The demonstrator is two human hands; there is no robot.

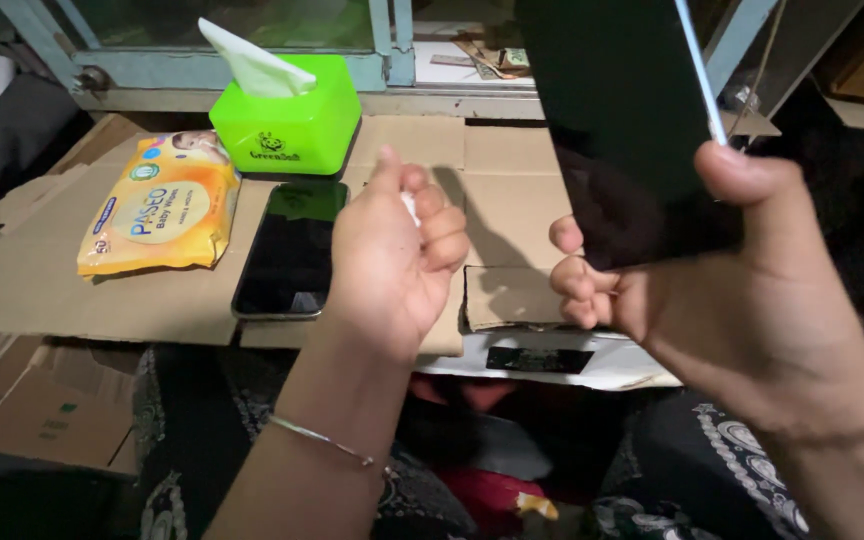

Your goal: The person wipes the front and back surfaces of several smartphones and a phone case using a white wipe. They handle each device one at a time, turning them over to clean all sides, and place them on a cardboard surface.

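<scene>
Flattened brown cardboard (42, 290) covers the surface. Above its right side, the right hand (742, 290) grips a dark, smooth, flat slab (622, 120) upright. The left hand (392, 260) pinches crumpled white tissue (410, 207) beside a glossy black phone (292, 250).

A single head-worn camera looks steeply down, close over the cardboard sheet (72, 290), toward the green tissue box (287, 120) beyond.

place: makeshift home floor spot | cues: flattened cardboard (512, 170) worktop, green tissue box (287, 125), window frame (252, 60)
</scene>
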